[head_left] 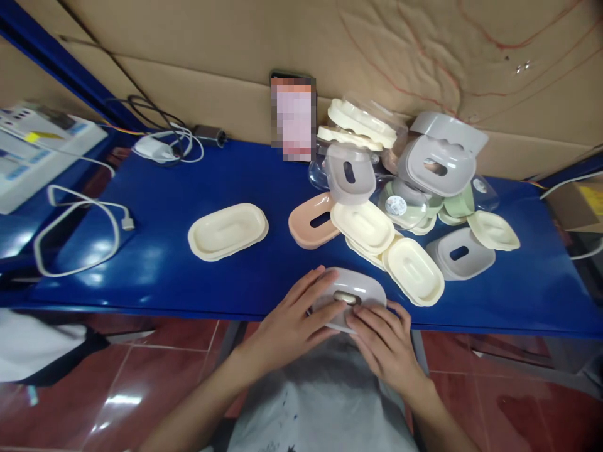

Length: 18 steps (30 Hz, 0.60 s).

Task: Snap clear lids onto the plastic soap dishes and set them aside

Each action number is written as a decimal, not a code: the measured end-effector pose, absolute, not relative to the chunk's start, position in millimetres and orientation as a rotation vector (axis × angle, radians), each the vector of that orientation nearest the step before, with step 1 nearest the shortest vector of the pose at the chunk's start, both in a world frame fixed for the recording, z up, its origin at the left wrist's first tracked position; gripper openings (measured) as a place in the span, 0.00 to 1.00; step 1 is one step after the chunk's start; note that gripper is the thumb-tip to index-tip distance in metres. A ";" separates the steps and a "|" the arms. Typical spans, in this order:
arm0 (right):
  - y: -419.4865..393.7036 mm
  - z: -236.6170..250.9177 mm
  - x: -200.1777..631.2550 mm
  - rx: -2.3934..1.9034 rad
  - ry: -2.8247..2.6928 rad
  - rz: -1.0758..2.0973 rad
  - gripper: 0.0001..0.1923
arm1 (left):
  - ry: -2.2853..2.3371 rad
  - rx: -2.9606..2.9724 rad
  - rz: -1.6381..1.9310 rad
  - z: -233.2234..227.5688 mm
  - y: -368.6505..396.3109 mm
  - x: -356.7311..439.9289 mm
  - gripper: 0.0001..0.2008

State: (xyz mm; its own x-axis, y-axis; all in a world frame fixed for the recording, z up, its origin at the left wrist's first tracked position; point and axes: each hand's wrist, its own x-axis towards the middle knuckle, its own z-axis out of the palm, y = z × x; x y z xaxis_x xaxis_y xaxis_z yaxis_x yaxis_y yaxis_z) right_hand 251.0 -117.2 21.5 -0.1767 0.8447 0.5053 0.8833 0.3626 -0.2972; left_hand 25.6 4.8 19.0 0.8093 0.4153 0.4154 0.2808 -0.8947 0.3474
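Note:
At the table's near edge, a grey oval plastic cover (362, 284) with a slot in its top sits between my hands. My left hand (299, 311) wraps its left side, with a finger reaching to the slot. My right hand (384, 336) grips the near right side, its fingers bent by the slot. Something pale shows within the slot, too small to name. Just beyond lie an orange slotted cover (301, 225) and cream oval trays, one tray (417, 273) close to my right hand. Another cream tray (228, 231) lies apart on the left.
Several grey covers (438, 166), green pieces and clear plastic lids are heaped at the back right of the blue table (155, 251). A phone (294, 119) leans against the cardboard wall. White cables (113, 245) and a charger (153, 149) lie on the left.

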 end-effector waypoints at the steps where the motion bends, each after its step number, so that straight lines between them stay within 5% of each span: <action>1: -117.0 20.6 250.8 -1.495 -2.030 -0.072 0.13 | 0.540 2.729 0.718 18.7 4.8 25.5 0.21; 18: -104.7 30.5 251.6 -1.439 -2.116 -0.056 0.16 | 0.561 2.732 0.819 15.1 14.5 10.7 0.24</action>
State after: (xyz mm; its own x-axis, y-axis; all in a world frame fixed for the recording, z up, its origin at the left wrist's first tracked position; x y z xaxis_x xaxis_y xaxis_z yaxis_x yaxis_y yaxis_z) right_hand 251.6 -104.7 30.5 -0.2550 0.8411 0.4771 0.8652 0.4187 -0.2758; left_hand 10.7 14.5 15.1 0.7697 0.4235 0.4777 0.2922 -0.8990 0.3262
